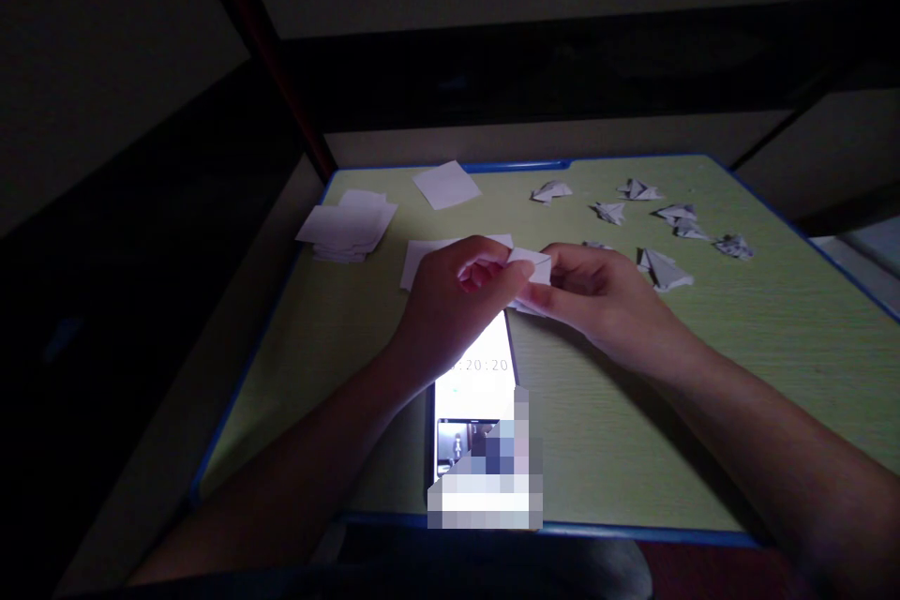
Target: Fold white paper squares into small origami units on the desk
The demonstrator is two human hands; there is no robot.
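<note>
Two hands appear in the head view, both engaged on one workpiece above the middle of the table [633, 450]. Clock positions below are read from that workpiece, with 12 o'clock toward the far table edge.

Workpiece: a small white folded paper [535, 269], located between the fingertips of both hands. A crease line is visible on its upper face; the remaining folds are hidden by the fingers.

Left hand [450, 300]: enters from 8 o'clock. Thumb and curled forefinger are brought together on the paper's left side, the thumb tip pressing its face.

Right hand [608, 295]: enters from 4 o'clock. Thumb and fingers are clamped on the right side of the same paper; the fingers behind it are partly hidden.

Surrounding items:
- Flat white paper [416, 264]: 9 o'clock, partly covered by the left hand.
- Loose paper stack [348, 227]: between 9 and 10 o'clock, sheets unevenly overlapped.
- Square white sheet [447, 186]: between 10 and 11 o'clock, lying flat near the far edge.
- Folded paper shapes [665, 270]: several, spread from just past 12 o'clock to 3 o'clock. One is partly hidden behind the right hand.
- Phone [468, 398]: 7 o'clock, screen lit, digits partly covered by the left hand; its lower end is pixelated.
</note>
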